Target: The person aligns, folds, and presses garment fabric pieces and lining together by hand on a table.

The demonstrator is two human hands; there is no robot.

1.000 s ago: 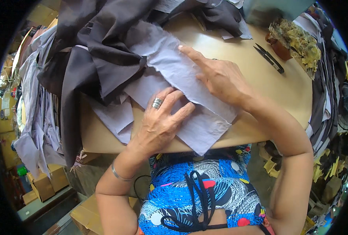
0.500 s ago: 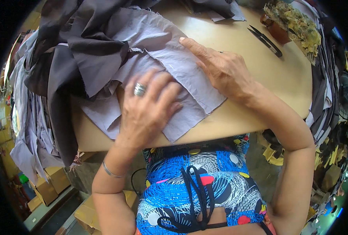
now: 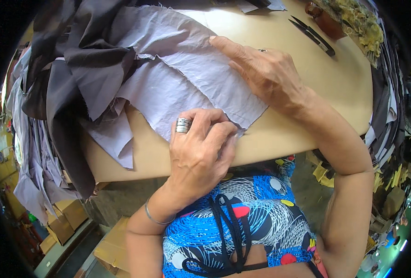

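A pale lilac-grey piece of cloth [image 3: 164, 88] with a frayed edge and a seam or fold across it lies on the tan tabletop [image 3: 279, 134]. At its near edge my left hand [image 3: 198, 148] has its fingers curled in on the cloth; the fingertips are partly hidden. My right hand [image 3: 272, 81] rests along the cloth's right edge. Its index finger is stretched out with the tip on the cloth, while the other fingers bend underneath. Dark grey cloth [image 3: 69, 120] is bunched beside the lilac piece on the left and hangs over the table's edge.
Black thread snips [image 3: 313, 36] lie at the far right, near a reddish-brown pot [image 3: 330, 28] and ragged yellowish material [image 3: 360, 23]. Cloth strips hang at the left [image 3: 36, 171] and right [image 3: 388, 106] sides. Cardboard boxes [image 3: 66, 222] stand below left.
My left hand has moved right and toward me, to the cloth's near edge, where its fingers curl in. The lilac cloth lies smoother. My right hand has stayed nearly in place.
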